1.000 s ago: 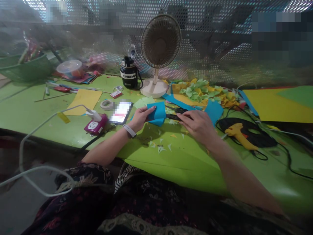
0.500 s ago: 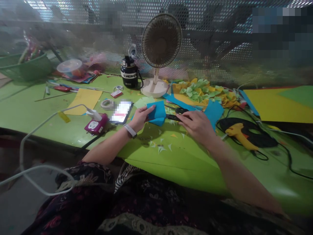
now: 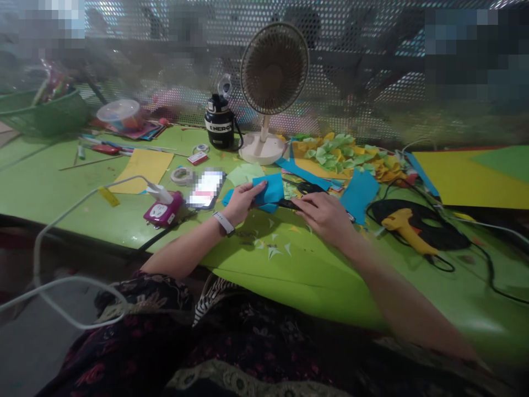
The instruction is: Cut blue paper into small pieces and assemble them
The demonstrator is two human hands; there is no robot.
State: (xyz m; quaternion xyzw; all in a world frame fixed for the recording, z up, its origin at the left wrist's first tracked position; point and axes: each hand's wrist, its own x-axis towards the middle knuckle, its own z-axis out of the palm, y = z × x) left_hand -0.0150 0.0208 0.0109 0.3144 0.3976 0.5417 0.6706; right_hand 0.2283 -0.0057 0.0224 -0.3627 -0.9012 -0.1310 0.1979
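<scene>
The left hand (image 3: 242, 203) pinches a soft, light piece of blue paper (image 3: 268, 187) just above the counter (image 3: 330, 281), and the right hand (image 3: 324, 216) grips black scissors (image 3: 289, 204) at its edge. The paper bends easily, so hold it close to the blades. Small paper bits (image 3: 273, 251) lie in the open room near the hands.

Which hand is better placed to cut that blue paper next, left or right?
Right, probably: the right hand already grips the black-handled scissors, which meet the blue paper piece. The left hand holds that paper and has no tool.
</scene>
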